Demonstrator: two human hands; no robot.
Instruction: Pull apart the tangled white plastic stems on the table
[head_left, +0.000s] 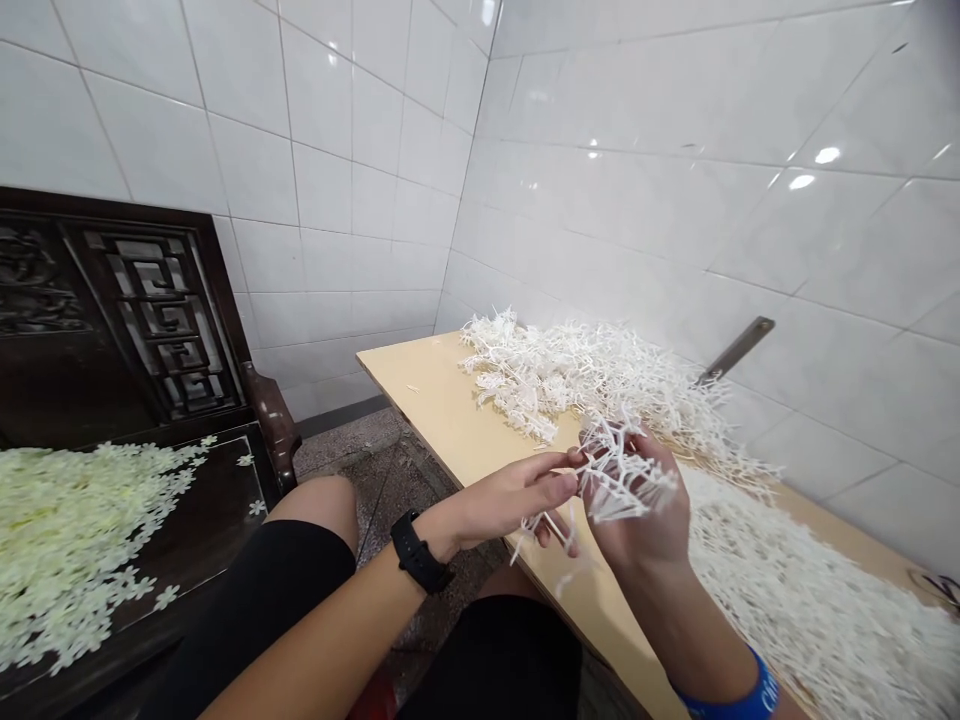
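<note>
My right hand [651, 520] is closed round a bunch of white plastic branched stems [622, 475], held just above the near edge of a pale wooden board [450, 410]. My left hand [517, 495], with a black watch on its wrist, pinches the left side of the same bunch with thumb and forefinger. A few loose stems hang below my fingers.
A large heap of the same white stems [600, 375] covers the board to the right, against a white tiled wall. On my left, a dark carved wooden bench [135, 330] holds a spread of pale yellow-green plastic flowers [67, 540]. My knees are below.
</note>
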